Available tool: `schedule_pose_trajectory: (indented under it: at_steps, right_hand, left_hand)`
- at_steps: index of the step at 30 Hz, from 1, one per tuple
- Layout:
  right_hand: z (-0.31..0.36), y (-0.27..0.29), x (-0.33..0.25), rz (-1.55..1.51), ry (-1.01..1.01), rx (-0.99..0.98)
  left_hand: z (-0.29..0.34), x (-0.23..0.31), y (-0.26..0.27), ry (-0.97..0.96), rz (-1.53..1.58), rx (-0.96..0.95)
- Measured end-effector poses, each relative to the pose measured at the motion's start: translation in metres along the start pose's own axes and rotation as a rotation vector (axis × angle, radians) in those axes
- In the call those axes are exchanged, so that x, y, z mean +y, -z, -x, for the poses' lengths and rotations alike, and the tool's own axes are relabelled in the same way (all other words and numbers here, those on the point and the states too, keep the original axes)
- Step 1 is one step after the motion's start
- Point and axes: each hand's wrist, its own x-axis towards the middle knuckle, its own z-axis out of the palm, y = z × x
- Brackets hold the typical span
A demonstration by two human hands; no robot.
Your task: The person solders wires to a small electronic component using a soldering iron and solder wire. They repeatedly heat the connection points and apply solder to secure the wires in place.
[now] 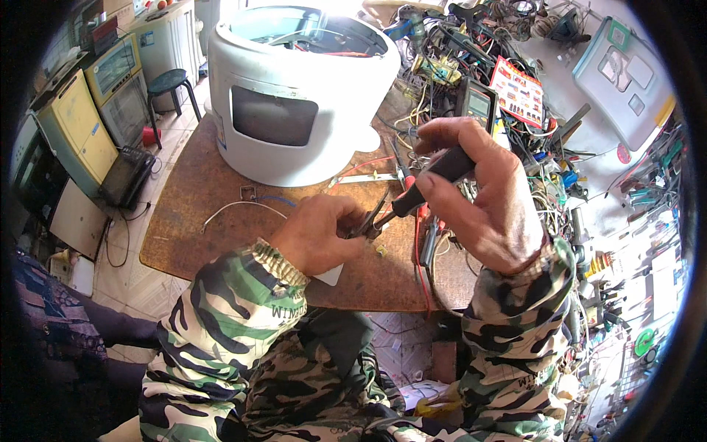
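My left hand [315, 234] is closed round a small dark piece [373, 224], mostly hidden by the fingers; its exact kind does not show. In my right hand [497, 202] is a screwdriver [451, 168] with a thick black handle, tilted down to the left. Its shaft reaches the dark piece, and the tip itself is hard to make out. Both hands are above the front part of a worn brown wooden table [184, 228]. Just beyond them stands a large white round appliance housing [294, 158] with an open top and a dark window in its side.
Near the right hand lie red and black test leads [427, 243] and a multimeter [479, 101]. A white wire [234, 204] curves left of my hands. Tangled cables and tools fill the right side. A black stool [169, 79] stands far left; a person's dark-clothed leg [118, 324] is nearer.
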Motion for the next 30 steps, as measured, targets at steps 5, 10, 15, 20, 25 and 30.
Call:
schedule_pose_trajectory:
  at_steps: [5, 10, 15, 20, 25, 30]
  right_hand:
    - [0.001, 0.009, -0.004, -0.131, -0.083, -0.114]
    - [0.0, -0.017, 0.002, 0.214, 0.08, 0.189]
    - [-0.003, -0.016, 0.011, -0.132, 0.079, 0.113]
    - [0.002, -0.008, -0.002, -0.075, -0.105, 0.043]
    - [-0.003, -0.024, 0.003, 0.262, 0.066, 0.289]
    - [0.001, -0.012, 0.01, -0.332, -0.013, 0.101]
  left_hand:
    - [0.004, 0.0, 0.002, 0.002, 0.037, 0.017]
    - [0.001, -0.003, -0.002, 0.031, 0.037, 0.0]
    - [0.001, 0.001, 0.0, 0.028, 0.0, -0.002]
    - [0.003, 0.007, 0.001, 0.036, -0.006, -0.001]
    - [0.007, 0.005, 0.001, 0.073, 0.045, 0.017]
    - [0.0, -0.003, -0.004, 0.031, 0.066, 0.0]
